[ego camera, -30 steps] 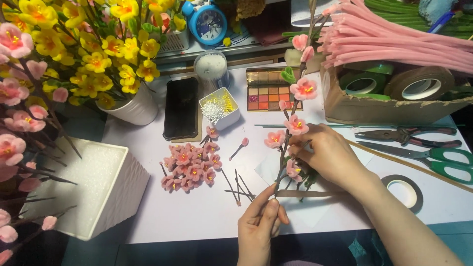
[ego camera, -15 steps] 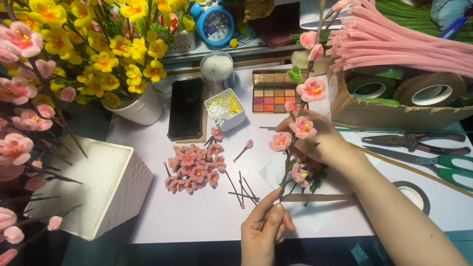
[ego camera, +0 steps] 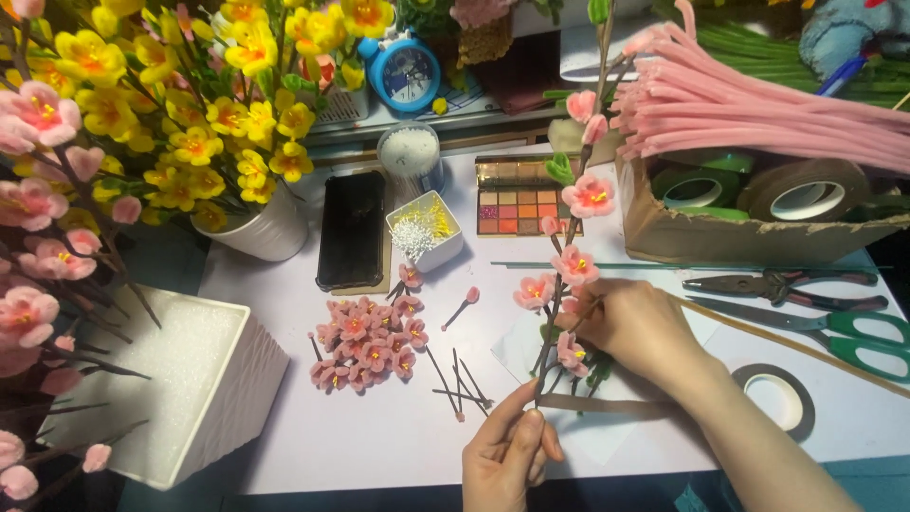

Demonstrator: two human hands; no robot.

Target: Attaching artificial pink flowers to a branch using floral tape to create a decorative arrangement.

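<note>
Near the bottom edge, the left hand (ego camera: 507, 455) is cut off at the wrist by the frame; its thumb and fingers are pinched shut on the lower end of the branch (ego camera: 559, 303), a thin brown stem with pink blossoms that rises tilted toward the top of the view, where its tip runs out of sight. The right hand (ego camera: 635, 327) comes in from the lower right, forearm cut by the corner, fingers curled closed about the branch's middle among the blossoms; the fingertips are hidden behind the knuckles, so exactly what they press cannot be told. A strip of brown tape (ego camera: 607, 406) runs flat from the stem toward the right wrist, and its far end is hidden under that wrist.

Right of the hands lie a tape roll (ego camera: 775, 398), green-handled scissors (ego camera: 834, 332) and dark pliers (ego camera: 787, 284). Behind them a brown cardboard box (ego camera: 758, 237) holds more rolls, half hidden by its wall, with pink pipe cleaners (ego camera: 758, 109) heaped across its top.

On the white table (ego camera: 379, 446), left of the branch, sits a heap of loose pink flowers (ego camera: 370, 337) with a few bare stems beside it. Farther back are a black phone (ego camera: 351, 228), a small white square tub (ego camera: 427, 228) of pale stamens, a rectangular makeup palette (ego camera: 517, 199) of orange and pink squares, a round white jar (ego camera: 409, 152) and a blue alarm clock (ego camera: 403, 71). A white pot (ego camera: 261, 228) of yellow flowers and a white ribbed planter (ego camera: 190, 379) with pink-blossom twigs fill the left side, the blooms cropped by the edge.
</note>
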